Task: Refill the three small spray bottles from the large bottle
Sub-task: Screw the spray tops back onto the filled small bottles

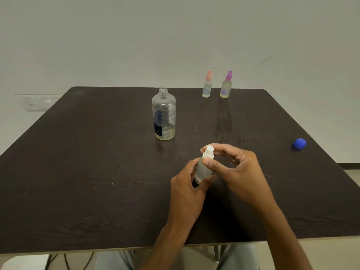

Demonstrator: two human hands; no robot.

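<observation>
The left hand (190,182) grips the frosted white-capped spray bottle (204,168) near the table's (78,152) front, hiding its base; the right hand (237,168) pinches its white spray cap (208,152). The uncapped, nearly empty clear large bottle (164,115) stands behind; pink-topped (207,84) and purple-topped (226,85) spray bottles stand at the far edge, and a blue cap (299,143) lies to the right.

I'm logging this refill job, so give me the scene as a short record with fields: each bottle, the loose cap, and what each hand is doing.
large bottle: upright mid-table, cap off, only a little liquid at the bottom
pink-top bottle: upright at far edge, sprayer on
purple-top bottle: upright beside it, to the right, sprayer on
white-top bottle: held in both hands near the front
blue cap: lying alone at the table's right side
left hand: grips the white-top bottle's body
right hand: fingers pinch its white sprayer top
table: dark wood
</observation>
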